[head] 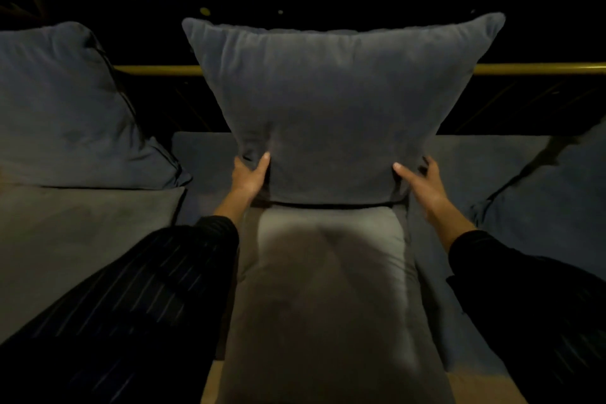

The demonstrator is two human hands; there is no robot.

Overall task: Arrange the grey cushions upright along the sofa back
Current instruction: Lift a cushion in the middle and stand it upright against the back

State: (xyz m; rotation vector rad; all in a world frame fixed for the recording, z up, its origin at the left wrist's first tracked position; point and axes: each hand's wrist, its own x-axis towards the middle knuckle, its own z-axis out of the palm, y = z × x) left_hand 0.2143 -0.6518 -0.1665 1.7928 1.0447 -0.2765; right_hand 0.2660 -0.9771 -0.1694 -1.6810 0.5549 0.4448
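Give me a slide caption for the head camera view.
Both hands, left and right, hold the middle cushion upright by its lower corners against the sofa back.

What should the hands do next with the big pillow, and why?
Probably lean the middle cushion back toward the gold rail. The left hand and right hand grip its bottom corners, and it already stands upright.

The middle cushion (331,108) stands upright before the rail (537,69), on a flat cushion (328,289); another cushion (65,108) leans left.
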